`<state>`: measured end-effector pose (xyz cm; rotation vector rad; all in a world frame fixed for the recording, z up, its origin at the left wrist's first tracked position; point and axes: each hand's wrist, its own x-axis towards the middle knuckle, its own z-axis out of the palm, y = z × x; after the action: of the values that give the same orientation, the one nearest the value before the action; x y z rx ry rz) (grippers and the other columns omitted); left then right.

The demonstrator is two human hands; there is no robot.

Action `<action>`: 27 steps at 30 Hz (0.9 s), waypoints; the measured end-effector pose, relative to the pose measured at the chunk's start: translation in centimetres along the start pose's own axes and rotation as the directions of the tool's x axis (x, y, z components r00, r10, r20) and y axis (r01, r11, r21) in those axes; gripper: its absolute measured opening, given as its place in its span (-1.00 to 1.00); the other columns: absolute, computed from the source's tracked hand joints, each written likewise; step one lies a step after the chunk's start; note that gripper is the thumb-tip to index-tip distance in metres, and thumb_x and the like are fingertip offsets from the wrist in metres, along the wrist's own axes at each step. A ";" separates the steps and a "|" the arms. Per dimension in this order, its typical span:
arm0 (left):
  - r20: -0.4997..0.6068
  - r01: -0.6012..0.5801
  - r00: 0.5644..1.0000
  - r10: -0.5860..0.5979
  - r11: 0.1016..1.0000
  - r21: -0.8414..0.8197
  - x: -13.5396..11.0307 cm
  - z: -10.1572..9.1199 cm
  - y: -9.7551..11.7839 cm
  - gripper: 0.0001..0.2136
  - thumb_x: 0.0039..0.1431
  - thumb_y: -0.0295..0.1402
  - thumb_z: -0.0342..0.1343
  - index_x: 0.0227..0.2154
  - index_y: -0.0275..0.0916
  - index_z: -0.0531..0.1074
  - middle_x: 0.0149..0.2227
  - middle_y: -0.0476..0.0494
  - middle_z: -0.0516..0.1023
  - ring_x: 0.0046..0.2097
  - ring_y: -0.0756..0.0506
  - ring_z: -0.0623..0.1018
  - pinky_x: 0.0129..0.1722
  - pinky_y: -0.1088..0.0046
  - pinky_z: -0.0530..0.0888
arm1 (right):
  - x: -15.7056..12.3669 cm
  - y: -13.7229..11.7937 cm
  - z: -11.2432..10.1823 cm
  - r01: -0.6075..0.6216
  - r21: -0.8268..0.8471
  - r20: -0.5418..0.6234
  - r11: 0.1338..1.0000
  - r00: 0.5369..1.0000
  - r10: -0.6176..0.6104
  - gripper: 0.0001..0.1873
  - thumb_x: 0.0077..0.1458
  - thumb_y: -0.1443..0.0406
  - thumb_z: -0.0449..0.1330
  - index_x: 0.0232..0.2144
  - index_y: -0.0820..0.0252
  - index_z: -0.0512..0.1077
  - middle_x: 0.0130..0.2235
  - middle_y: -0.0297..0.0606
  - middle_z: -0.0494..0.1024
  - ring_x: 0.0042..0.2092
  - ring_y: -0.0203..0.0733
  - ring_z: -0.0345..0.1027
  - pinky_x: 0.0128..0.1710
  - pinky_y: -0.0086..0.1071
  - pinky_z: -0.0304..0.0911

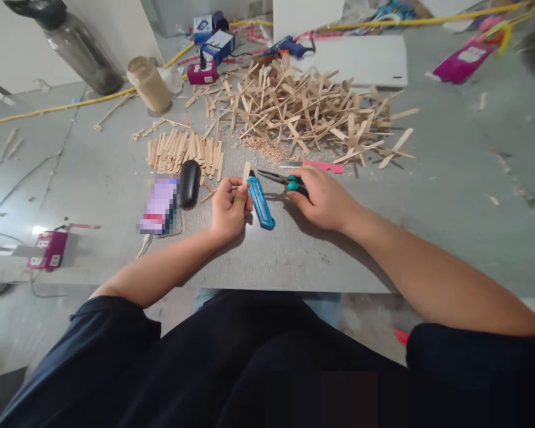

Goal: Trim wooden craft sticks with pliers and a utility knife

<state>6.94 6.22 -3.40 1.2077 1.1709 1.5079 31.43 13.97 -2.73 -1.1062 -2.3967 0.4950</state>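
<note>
Head view: a pale, round-ended wooden craft stick (246,171) is held almost upright above the bench (450,208) by the left hand (230,207), its lower part pinched between the thumb and fingers. Long-nosed pliers with dark metal jaws and black-and-teal handles (277,178) are gripped in the right hand (323,199); its fingers are wrapped around the handles, and the tips are pointed leftward, near the stick. Whether the jaws are parted cannot be told. A bright blue plastic utility knife (261,205) is laid at a slant between the two hands, its upper end just beside the stick; whether it is touched by the left hand cannot be made out. Just beyond the right hand, a silver-bladed knife with a pink handle (323,166) is laid crosswise. Behind it, a large loose heap of crossed wooden sticks (312,113) is spread, with small tan wood chips (265,148) scattered along its near left edge. Farther left, short flat wooden pieces (178,150) are laid out roughly side by side, and in front of them are placed a black oblong case (189,184) and a pixelated phone (159,205).
</note>
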 end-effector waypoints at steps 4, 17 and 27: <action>0.006 0.039 0.999 -0.038 0.999 -0.023 0.0 0.3 0.0 -0.39 0.39 0.42 0.25 -0.19 -0.03 0.25 -0.59 0.23 0.31 -0.64 0.05 0.24 -0.66 0.45 0.22 | -0.9 -0.5 0.7 0.113 0.097 -0.078 0.989 0.991 -0.106 -0.61 0.46 -0.09 0.17 0.01 0.02 0.52 -0.13 -0.07 0.69 -0.11 0.16 0.58 -0.09 0.03 0.47; 0.149 -0.224 0.963 0.226 0.974 -0.029 -0.7 -0.1 -1.0 -0.80 0.69 -0.11 0.18 -0.03 -0.10 0.38 -0.53 0.24 0.46 -0.60 0.12 0.43 -0.58 0.66 0.36 | -1.8 -1.2 0.1 0.174 0.101 -0.078 0.980 0.983 -0.167 -0.63 0.55 -0.11 0.14 0.02 -0.02 0.46 -0.18 -0.14 0.67 -0.19 0.07 0.55 -0.22 -0.07 0.39; 0.138 -0.233 0.962 0.234 0.972 -0.024 -0.4 0.0 -0.6 -0.83 0.71 -0.17 0.14 -0.05 -0.10 0.37 -0.53 0.23 0.51 -0.62 0.13 0.44 -0.61 0.67 0.28 | -1.9 -1.2 0.1 0.179 0.130 -0.106 0.975 0.980 -0.166 -0.63 0.53 -0.10 0.17 0.03 0.00 0.51 -0.16 -0.14 0.71 -0.18 0.06 0.59 -0.22 -0.10 0.39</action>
<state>7.03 5.91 -4.05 1.4634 0.9551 1.5680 31.78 11.73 -2.70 -0.8340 -2.3110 0.5283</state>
